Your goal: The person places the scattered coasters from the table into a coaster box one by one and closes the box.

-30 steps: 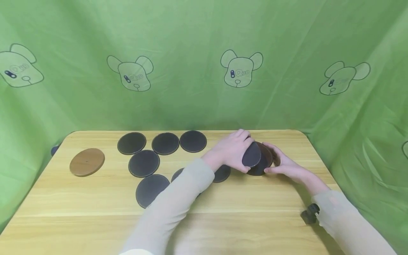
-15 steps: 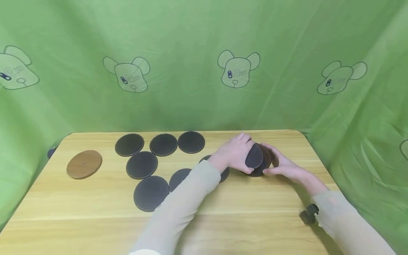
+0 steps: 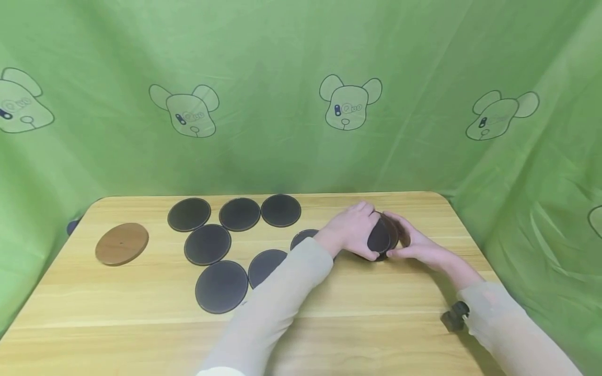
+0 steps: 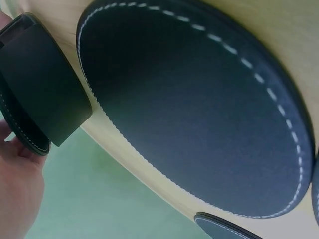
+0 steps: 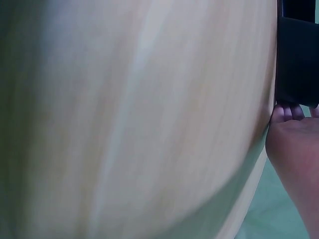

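Observation:
My left hand [image 3: 350,230] grips a round black leather coaster [image 3: 379,237] by its edge, tilted on its side at the mouth of a dark coaster holder [image 3: 392,230]. Thumb and fingers of my right hand [image 3: 415,241] hold that holder from the right side. Pale stitching runs along the rim of the held coaster [image 4: 22,127] in the left wrist view, where it overlaps the holder's black wall [image 4: 50,84]. Only a corner of the holder [image 5: 299,62] shows in the right wrist view, with fingertips below it. My left hand hides part of the holder in the head view.
Several black coasters [image 3: 208,244] lie flat left of the hands, some partly under my left sleeve [image 3: 282,292]. A round wooden disc [image 3: 122,244] lies at the far left of the wooden table [image 3: 367,339]. Green cloth [image 3: 263,146] hangs behind the table.
My left hand has moved slightly right and down with the coaster, bringing it closer over the holder. My right hand stays around the holder. The head view has shifted a little.

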Available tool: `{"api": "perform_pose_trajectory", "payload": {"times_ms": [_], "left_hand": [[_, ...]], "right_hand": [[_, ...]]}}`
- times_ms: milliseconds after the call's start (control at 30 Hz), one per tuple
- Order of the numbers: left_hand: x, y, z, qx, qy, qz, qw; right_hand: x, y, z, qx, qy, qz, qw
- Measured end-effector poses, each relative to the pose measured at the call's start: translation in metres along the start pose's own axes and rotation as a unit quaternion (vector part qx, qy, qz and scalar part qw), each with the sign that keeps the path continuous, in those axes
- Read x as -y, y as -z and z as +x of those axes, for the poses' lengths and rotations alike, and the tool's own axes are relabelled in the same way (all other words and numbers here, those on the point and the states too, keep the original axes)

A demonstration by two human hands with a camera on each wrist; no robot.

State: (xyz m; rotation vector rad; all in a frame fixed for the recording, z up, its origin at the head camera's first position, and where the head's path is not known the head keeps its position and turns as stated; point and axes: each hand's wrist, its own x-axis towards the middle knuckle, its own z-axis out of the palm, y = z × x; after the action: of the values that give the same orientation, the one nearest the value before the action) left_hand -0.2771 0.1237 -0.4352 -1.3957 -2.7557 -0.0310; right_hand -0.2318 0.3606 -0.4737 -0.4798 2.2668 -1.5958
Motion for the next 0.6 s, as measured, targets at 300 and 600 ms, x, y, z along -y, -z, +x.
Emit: {"api": "perform_pose_trajectory", "payload": {"times_ms": [300,600], "left_hand": [[-0.0017,-0.0039,0.0023,0.019,0.003,0.005,0.9998],[-0.0022,-0.01,0.0056,0.018,0.003,0.009,0.9998]], "right_hand": [[0.0011,0.0,0.0026,0.006,-0.018,-0.007,1.0],[0.0,0.0006,0.0015,0.002,-0.015,-0.013,1.0]]}}
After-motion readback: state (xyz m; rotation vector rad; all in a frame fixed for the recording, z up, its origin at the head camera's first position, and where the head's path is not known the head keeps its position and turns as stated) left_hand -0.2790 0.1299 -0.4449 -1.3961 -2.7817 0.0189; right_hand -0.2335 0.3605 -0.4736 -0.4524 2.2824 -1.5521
